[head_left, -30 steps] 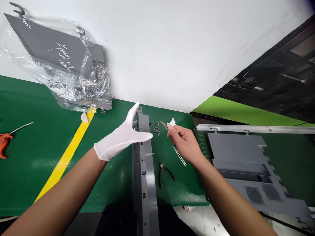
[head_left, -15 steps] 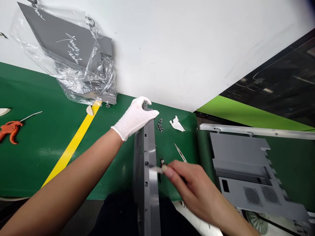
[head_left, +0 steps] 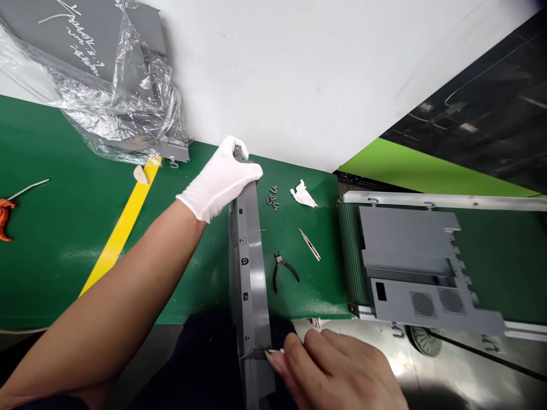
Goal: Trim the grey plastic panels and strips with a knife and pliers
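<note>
My left hand (head_left: 224, 179), in a white glove, is wrapped round the far end of a long grey plastic panel (head_left: 252, 250) standing on its narrow edge. Small slots and holes run along the panel's narrow face. Low in the view, my bare right hand (head_left: 337, 367) is closed on a thin pale tool (head_left: 276, 351). The tool's pointed tip meets the panel's right edge near its close end; most of the tool is hidden in the fingers. Right of the panel lie diagonal cutters (head_left: 278, 259), a slim craft knife (head_left: 309, 245) and several small grey hooks (head_left: 273, 198).
A crumpled white glove (head_left: 303, 193) lies on the green bench (head_left: 200, 267). Another grey panel (head_left: 405, 239) rests on a conveyor (head_left: 351, 256) at right. Back left, a plastic-wrapped grey part (head_left: 141, 97) leans on the white wall. An orange air gun (head_left: 5, 219) is at the left edge.
My right hand has moved down along the panel towards its near end, uncovering the cutters. My left hand keeps its hold at the far end. The view has shifted slightly.
</note>
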A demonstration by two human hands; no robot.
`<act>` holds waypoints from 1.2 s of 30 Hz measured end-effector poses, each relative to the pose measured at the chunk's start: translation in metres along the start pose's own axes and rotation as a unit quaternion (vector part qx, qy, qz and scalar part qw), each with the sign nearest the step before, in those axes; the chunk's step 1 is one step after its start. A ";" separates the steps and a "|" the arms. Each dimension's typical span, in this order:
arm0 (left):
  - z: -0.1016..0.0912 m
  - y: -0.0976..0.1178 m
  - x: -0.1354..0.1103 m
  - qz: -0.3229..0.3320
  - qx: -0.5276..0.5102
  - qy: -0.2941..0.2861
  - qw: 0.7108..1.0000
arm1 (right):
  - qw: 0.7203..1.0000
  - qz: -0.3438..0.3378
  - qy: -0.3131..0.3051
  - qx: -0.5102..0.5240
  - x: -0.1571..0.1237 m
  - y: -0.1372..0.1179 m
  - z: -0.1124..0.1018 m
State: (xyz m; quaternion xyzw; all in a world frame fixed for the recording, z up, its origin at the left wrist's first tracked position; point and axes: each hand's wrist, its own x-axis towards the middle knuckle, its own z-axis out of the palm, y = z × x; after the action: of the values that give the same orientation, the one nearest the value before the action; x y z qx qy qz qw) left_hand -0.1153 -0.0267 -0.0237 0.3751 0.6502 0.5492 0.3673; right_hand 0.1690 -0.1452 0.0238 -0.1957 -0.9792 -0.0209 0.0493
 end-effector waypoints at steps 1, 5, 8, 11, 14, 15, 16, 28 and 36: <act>0.000 0.000 0.000 0.001 0.000 -0.003 1.000 | 1.000 0.000 0.003 -0.002 0.000 0.000 -0.001; -0.001 0.001 0.000 0.003 0.004 -0.012 1.000 | 1.000 -0.009 0.007 -0.012 0.001 -0.001 -0.001; -0.001 0.001 -0.001 0.007 0.008 -0.014 1.000 | 0.999 -0.019 0.011 -0.026 0.001 0.000 0.000; -0.002 -0.001 -0.001 0.014 0.020 -0.014 1.000 | 0.999 -0.027 0.015 -0.026 0.001 0.002 -0.001; -0.003 -0.003 0.000 0.023 0.034 -0.012 0.999 | 0.999 -0.034 0.006 -0.018 0.002 0.003 -0.003; -0.003 -0.004 0.001 0.023 0.037 -0.013 0.999 | 0.999 -0.037 0.004 -0.016 0.002 0.003 -0.003; -0.003 -0.004 0.001 0.021 0.039 -0.015 0.999 | 0.999 -0.039 0.003 -0.014 0.002 0.004 -0.003; -0.004 0.008 -0.006 -0.028 0.046 -0.012 0.998 | 0.998 -0.050 0.014 -0.022 -0.001 0.003 -0.003; -0.003 0.003 -0.002 -0.012 0.040 -0.010 0.999 | 0.998 -0.056 -0.002 -0.018 -0.004 0.001 -0.003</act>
State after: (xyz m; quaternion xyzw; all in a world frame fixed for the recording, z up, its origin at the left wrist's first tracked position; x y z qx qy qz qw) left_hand -0.1169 -0.0292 -0.0198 0.3870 0.6726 0.5145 0.3647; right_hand 0.1735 -0.1459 0.0261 -0.1411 -0.9883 -0.0404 0.0425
